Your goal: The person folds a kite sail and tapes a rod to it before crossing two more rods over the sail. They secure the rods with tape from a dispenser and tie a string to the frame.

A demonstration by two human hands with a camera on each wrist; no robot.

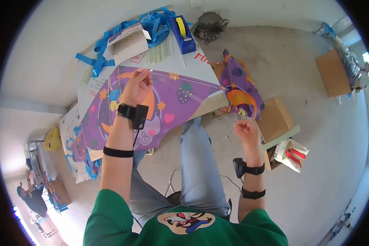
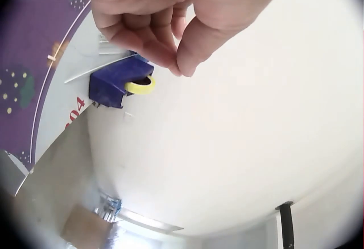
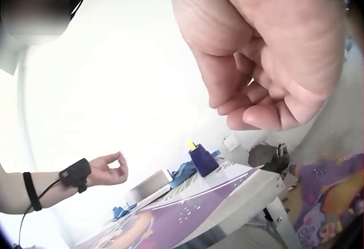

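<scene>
Fingers of the left hand (image 1: pixel 137 88) first: how do they stand?

– Curled in, the tips of thumb and forefinger meeting. Whether something thin sits between them I cannot tell, even from the left wrist view

– And the right hand (image 1: pixel 247 130)?

– Loosely curled and off to the side, with nothing seen in its grasp; the right wrist view shows its thumb close to the bent fingertips

– Where is the purple sheet (image 1: pixel 174 104)?

– Spread on the bench (image 1: pixel 203 67), with a thin white rod (image 1: pixel 188 79) along its far edge. The left wrist view shows a pale tab (image 2: pixel 52 58) across that rod, hard to pick out from the head

– What does the right wrist camera add?

– A metal bench leg (image 3: pixel 278 217), and the left hand raised above the bench, which is unclear from overhead. It also shows a second purple sheet (image 3: pixel 318 203) lower than the bench top

– Containers?

– An open white box (image 1: pixel 129 47) lies by blue ribbon (image 1: pixel 153 35); its contents I cannot make out. Beside it are pale strips (image 1: pixel 159 53), then a blue tape dispenser (image 1: pixel 187 43) holding a yellow roll (image 1: pixel 180 26). Near the right hand stands a cardboard box (image 1: pixel 276 119), and just beside that a white bag (image 1: pixel 285 149) with red on it
</scene>
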